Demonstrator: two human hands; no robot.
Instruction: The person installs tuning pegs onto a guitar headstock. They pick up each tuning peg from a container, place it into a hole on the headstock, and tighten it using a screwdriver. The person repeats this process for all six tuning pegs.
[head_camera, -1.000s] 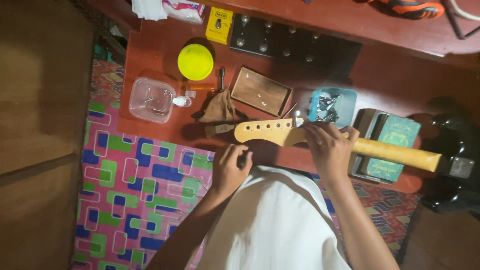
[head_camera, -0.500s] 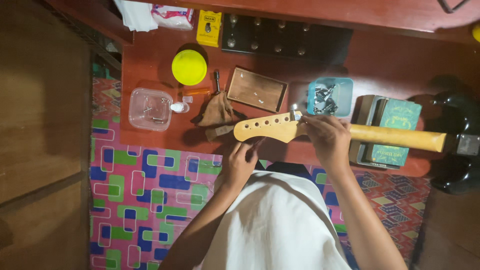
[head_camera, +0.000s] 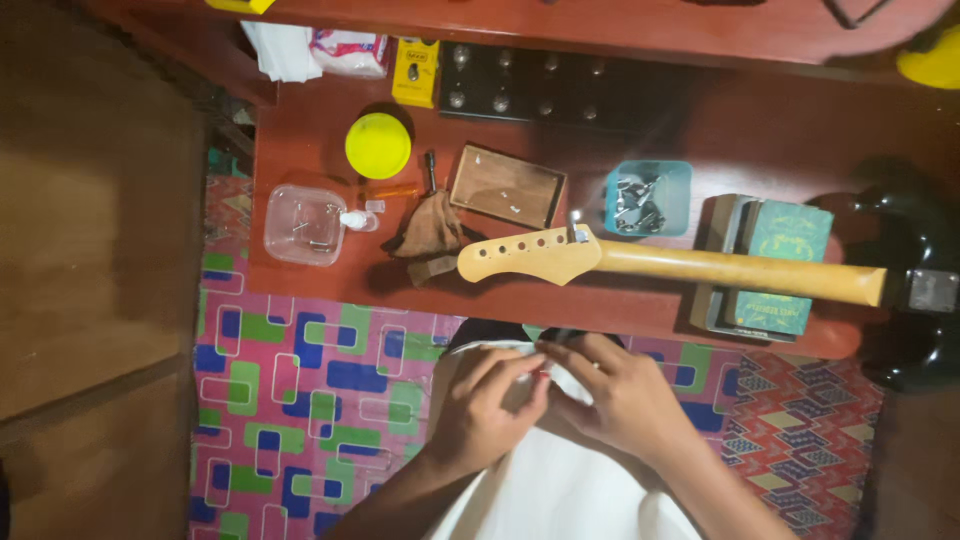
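Wooden panel (head_camera: 100, 250): fills the left edge of the view, beside the table.
Mat (head_camera: 300, 400): pink with green and blue rounded squares, spread on the floor under the table's near edge.
Clear plastic box (head_camera: 303, 224): on the red-brown table (head_camera: 760, 130), near its left end, with a small white bottle (head_camera: 354, 219) just beside it.
Yellow round lid (head_camera: 378, 145): on the table, behind the bottle.
Brown cloth (head_camera: 428, 225): bunched up, just left of the headstock.
Left hand (head_camera: 490, 405): over the white-clothed lap, below the table edge; fingertips pressed together and meeting the right hand's, around something too small and blurred to identify.
Shallow brown tray (head_camera: 508, 187): on the table, behind the headstock.
Guitar neck (head_camera: 700, 268): pale wood, lying flat along the table with its headstock to the left, 5 tuner holes showing; well apart from both hands.
Right hand (head_camera: 620, 395): beside the left, fingers curled in a pinch at the same spot.
Teal tub (head_camera: 647, 198): holds small metal parts, behind the neck.
Green-covered box (head_camera: 785, 270): under the neck, toward the right.
Black guitar body (head_camera: 915, 290): at the far right, joined to the neck.
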